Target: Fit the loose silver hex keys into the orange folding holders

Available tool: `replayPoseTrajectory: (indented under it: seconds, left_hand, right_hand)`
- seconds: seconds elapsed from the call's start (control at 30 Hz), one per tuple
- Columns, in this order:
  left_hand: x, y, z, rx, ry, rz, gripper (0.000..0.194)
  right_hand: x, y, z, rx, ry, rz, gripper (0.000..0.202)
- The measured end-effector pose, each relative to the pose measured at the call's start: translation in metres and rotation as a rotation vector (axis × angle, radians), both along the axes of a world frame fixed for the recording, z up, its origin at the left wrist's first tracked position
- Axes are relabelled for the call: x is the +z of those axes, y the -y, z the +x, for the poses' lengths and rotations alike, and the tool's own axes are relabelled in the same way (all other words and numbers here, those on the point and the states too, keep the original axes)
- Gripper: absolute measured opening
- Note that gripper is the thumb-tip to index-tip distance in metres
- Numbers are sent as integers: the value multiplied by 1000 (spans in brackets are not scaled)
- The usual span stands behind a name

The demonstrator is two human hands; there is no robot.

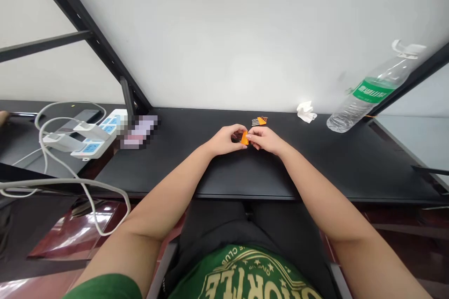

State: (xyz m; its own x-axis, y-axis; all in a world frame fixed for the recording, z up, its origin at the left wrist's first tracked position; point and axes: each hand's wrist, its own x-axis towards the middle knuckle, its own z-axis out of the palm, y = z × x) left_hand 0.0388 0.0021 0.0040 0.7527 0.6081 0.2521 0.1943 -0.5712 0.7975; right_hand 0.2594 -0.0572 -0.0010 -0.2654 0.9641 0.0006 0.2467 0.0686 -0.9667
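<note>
Left hand [226,140] curved in a loose C, right hand [267,140] folded tighter, I have the fingertips of both pinched in above the black table [351,163]. To my right stands a clear plastic bottle [370,89], with a crumpled tissue [306,112] left of it. Just beyond my hands lies an orange holder [261,121] with thin metal rods. Gripped between my fingertips is a small orange piece [244,138].

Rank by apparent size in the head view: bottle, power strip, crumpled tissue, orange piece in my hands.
Largest: bottle
Then: power strip
Then: crumpled tissue
Smallest showing: orange piece, though partly hidden
</note>
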Motion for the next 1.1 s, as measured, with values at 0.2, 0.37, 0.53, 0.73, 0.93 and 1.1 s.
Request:
replayPoseTrajectory:
  seconds: [0.2, 0.37, 0.53, 0.73, 0.93, 1.1]
  left_hand:
    - [0, 4, 4, -23, -23, -37, 52]
    - [2, 5, 5, -10, -104, 211, 37]
    - [2, -3, -2, 80, -228, 401, 31]
    - [-5, -18, -12, 249, -317, 420, 40]
    - [-8, -23, -14, 303, -285, 393, 44]
    - [-9, -23, -14, 299, -291, 383, 44]
  right_hand:
    - [0, -2, 2, 20, -246, -160, 38]
    - [-2, -4, 0, -17, -295, -150, 40]
    - [-4, -8, 2, -189, -309, -56, 47]
    - [-11, -18, 13, -383, 134, -20, 31]
    - [-5, -20, 17, -331, 667, 44, 28]
    - [-1, -16, 17, -256, 749, 70, 30]
